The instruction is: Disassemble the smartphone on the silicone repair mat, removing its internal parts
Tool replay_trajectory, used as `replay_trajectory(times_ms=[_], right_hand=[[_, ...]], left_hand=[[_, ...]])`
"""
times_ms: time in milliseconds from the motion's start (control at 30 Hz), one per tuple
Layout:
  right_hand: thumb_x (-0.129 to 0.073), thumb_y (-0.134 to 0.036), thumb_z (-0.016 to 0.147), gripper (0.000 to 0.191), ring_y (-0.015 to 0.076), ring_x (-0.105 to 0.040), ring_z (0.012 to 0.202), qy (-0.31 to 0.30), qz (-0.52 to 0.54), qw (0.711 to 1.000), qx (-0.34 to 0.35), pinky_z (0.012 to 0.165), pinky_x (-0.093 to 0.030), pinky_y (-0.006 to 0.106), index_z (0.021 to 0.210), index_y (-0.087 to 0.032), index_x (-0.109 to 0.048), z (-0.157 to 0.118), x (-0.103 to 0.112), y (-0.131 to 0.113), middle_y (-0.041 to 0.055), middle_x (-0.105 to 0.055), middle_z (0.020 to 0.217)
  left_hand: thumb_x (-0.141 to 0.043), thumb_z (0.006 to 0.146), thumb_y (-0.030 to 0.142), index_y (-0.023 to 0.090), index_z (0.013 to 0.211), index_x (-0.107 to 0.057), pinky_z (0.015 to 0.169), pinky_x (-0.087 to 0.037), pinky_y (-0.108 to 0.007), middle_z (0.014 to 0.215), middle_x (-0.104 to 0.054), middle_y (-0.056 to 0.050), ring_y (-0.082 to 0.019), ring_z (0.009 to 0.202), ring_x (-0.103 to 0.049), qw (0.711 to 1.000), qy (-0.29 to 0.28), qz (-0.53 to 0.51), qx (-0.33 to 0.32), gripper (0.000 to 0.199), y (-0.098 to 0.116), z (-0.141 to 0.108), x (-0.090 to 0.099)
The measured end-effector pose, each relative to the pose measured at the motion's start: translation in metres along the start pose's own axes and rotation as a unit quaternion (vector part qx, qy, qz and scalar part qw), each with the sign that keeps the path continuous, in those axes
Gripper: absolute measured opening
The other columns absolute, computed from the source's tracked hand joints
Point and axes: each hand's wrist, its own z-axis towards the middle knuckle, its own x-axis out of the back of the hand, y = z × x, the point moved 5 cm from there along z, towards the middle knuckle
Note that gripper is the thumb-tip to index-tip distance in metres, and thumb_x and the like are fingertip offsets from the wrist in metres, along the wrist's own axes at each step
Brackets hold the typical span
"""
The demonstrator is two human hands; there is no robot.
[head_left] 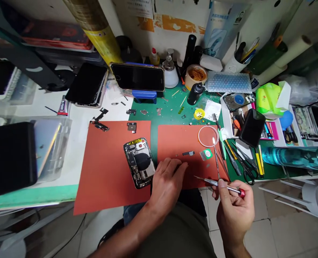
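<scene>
An opened phone (140, 163), its inner parts showing, lies on the left red mat (105, 172). My left hand (168, 179) is just right of the phone, over the edge of the right red mat (172, 139). Its fingers are bent and a gap shows beside the thumb; I see nothing held, though the undersides are hidden. Beyond the fingertips lies a small dark phone part (188, 153). My right hand (235, 208) is closed around a slim screwdriver (211, 182) with a red end cap, its tip pointing left above the mat's front edge.
Loose phone parts (131, 127) lie behind the opened phone. Another phone (139, 78) leans on a blue stand (145, 95). Tweezers (216, 157), scissors (249, 173) and pens are at right, near a blue bottle (295, 157). A clear ring (208, 136) lies on the right mat.
</scene>
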Motion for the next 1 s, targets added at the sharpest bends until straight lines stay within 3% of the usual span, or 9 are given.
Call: replay_trajectory(times_ms=[200, 467, 733, 1000], right_hand=[[-0.094, -0.037, 0.083, 0.043, 0.0128, -0.072, 0.053, 0.023, 0.006, 1.000, -0.012, 0.056, -0.058, 0.021, 0.099, -0.023, -0.057, -0.001, 0.005, 0.000, -0.0055, -0.073, 0.066], [-0.091, -0.035, 0.086, 0.040, 0.0138, -0.070, 0.052, 0.014, 0.013, 1.000, -0.004, 0.057, -0.058, 0.024, 0.100, -0.024, -0.055, -0.001, 0.008, -0.002, -0.0058, -0.072, 0.065], [-0.092, -0.038, 0.084, 0.043, 0.0157, -0.072, 0.054, 0.024, 0.003, 0.999, -0.024, 0.056, -0.057, 0.025, 0.101, -0.023, -0.055, -0.003, 0.011, 0.003, -0.0048, -0.073, 0.067], [-0.092, -0.037, 0.084, 0.042, 0.0164, -0.072, 0.054, 0.005, 0.004, 1.000, -0.022, 0.056, -0.057, 0.026, 0.099, -0.023, -0.055, -0.007, 0.008, 0.003, -0.0051, -0.072, 0.066]], left_hand=[[-0.063, 0.104, 0.009, 0.018, 0.110, -0.077, 0.077, -0.046, -0.039, 0.097, -0.072, -0.006, -0.023, 0.087, -0.059, 1.000, -0.007, 0.006, 0.014, 0.017, -0.001, 0.000, -0.006], [-0.067, 0.103, 0.010, 0.016, 0.115, -0.076, 0.082, -0.047, -0.039, 0.099, -0.072, -0.006, -0.023, 0.090, -0.059, 1.000, -0.009, -0.006, 0.015, 0.016, -0.001, -0.001, -0.007], [-0.070, 0.103, 0.014, 0.016, 0.107, -0.076, 0.082, -0.049, -0.037, 0.096, -0.070, -0.005, -0.020, 0.086, -0.061, 0.998, 0.025, -0.017, 0.054, 0.008, -0.010, -0.007, 0.015], [-0.060, 0.108, 0.016, 0.020, 0.097, -0.071, 0.079, -0.045, -0.038, 0.094, -0.069, -0.003, -0.022, 0.087, -0.063, 0.996, -0.021, -0.013, 0.086, 0.016, -0.010, -0.003, 0.003]])
